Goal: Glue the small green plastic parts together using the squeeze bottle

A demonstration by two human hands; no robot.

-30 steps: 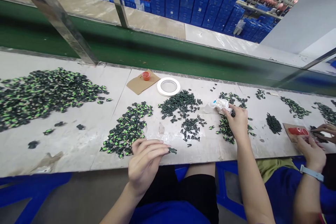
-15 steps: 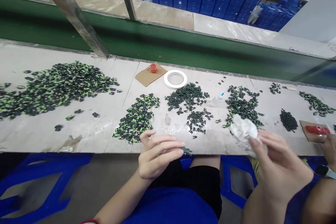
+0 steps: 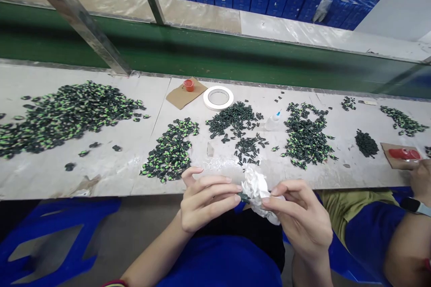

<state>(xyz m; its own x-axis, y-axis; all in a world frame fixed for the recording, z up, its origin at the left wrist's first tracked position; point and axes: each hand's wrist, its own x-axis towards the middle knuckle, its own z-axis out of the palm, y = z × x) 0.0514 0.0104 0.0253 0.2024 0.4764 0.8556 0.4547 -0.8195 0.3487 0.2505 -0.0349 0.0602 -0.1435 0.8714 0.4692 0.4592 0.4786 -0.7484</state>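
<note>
My left hand pinches a small dark green piece between its fingertips, just off the table's front edge. A crumpled white tissue is gripped by my right hand and meets the small piece, partly covering it. Beyond my left hand lies a heap of black-and-green parts. Slim dark pieces are scattered on the table past the tissue, below a denser pile of the same kind.
A roll of white tape, a small red pot on cardboard and a clear bottle with a blue tip stand farther back. Large part heaps lie left and right. A co-worker's hand is at far right.
My right hand has moved left with the tissue, bringing it against the small piece. My left hand keeps its pinch almost in place. The whole view has shifted slightly.
</note>
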